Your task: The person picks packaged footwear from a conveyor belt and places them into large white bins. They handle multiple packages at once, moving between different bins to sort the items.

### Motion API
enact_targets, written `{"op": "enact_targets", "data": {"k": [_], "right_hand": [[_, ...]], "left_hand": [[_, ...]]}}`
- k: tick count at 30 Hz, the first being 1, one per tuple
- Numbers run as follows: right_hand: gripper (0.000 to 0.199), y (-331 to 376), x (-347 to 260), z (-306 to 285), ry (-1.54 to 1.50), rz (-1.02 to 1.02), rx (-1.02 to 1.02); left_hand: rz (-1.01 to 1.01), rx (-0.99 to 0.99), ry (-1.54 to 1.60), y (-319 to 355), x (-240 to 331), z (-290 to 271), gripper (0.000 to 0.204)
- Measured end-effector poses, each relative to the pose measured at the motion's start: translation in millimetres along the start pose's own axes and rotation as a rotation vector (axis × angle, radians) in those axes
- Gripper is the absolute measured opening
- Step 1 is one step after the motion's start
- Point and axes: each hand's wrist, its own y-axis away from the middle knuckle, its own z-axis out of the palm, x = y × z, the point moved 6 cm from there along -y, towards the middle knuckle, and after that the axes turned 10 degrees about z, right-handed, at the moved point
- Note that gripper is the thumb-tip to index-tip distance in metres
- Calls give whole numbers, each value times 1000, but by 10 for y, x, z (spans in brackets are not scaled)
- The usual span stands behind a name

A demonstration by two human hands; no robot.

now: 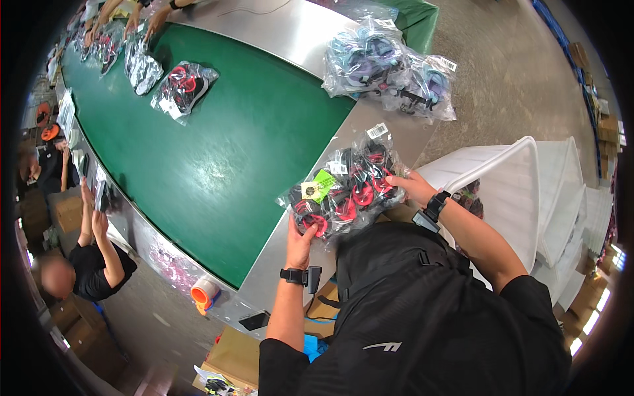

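Clear plastic bags of black and red shoes [345, 209] lie in a row across the metal ledge in front of me, one bearing a bright green label [319, 187]. My left hand [300, 241] grips the left end of the row, thumb on top of the plastic. At the right end, my right hand [411, 187] is closed on the bagged shoes, with its thumb and fingers at the edge. Both wrists wear black straps with small devices. Beyond the right hand is a heap of bagged light blue and purple shoes [380, 63].
A green conveyor belt [218, 158] carries several bagged shoes, including a black and red one [183, 90]. Other people's hands reach in at the far left. A white bin [508, 191] stands at my right. A tape roll [205, 294] and phone [255, 321] sit on the near-left edge.
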Motion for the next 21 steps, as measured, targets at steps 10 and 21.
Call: {"op": "enact_targets", "data": {"k": [10,21], "right_hand": [[32,93,-30,-106,-249,-37,-20],[36,-242,468,-753,-407,-28,243]], "left_hand": [[-403,15,238,-385,155,131,42],[-465,-347,-33,-1214,368,879,38]]}}
